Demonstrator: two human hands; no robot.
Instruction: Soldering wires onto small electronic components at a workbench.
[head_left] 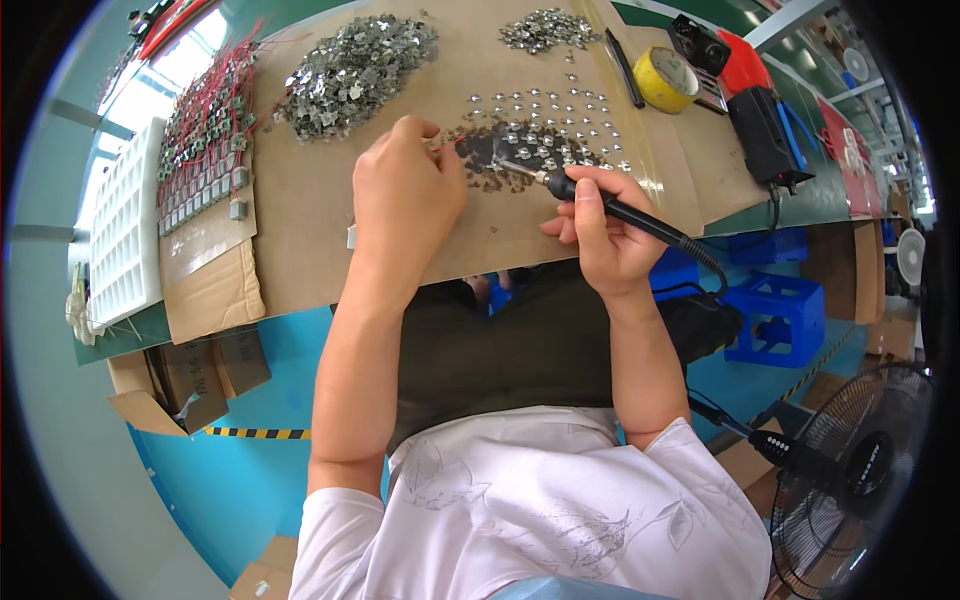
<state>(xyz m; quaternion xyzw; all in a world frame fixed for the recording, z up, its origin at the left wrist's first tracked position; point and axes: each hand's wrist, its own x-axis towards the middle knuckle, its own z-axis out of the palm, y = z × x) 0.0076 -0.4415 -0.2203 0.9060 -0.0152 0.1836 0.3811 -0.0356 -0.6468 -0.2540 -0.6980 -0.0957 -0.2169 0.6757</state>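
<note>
My right hand [610,235] grips a soldering iron [635,217] with a black handle and cord. Its metal tip points left, over a dark scorched patch [480,152] on the cardboard. Across from it, my left hand [408,185] is closed, fingertips pinched near the iron's tip. A bit of red, perhaps thin wire, shows by those fingertips; what they hold is mostly hidden. Small shiny metal parts [537,105] stand in loose rows beyond the tip, several of them on the dark patch. Brown crumbs lie around the patch.
Heaps of metal pieces [358,75] and small parts [548,30] lie at the back. Left are red-wired components [210,130] and a white compartment tray [127,225]. Right are yellow tape [665,80], a black pen [624,68] and a black box [765,135]. A fan [850,480] stands lower right.
</note>
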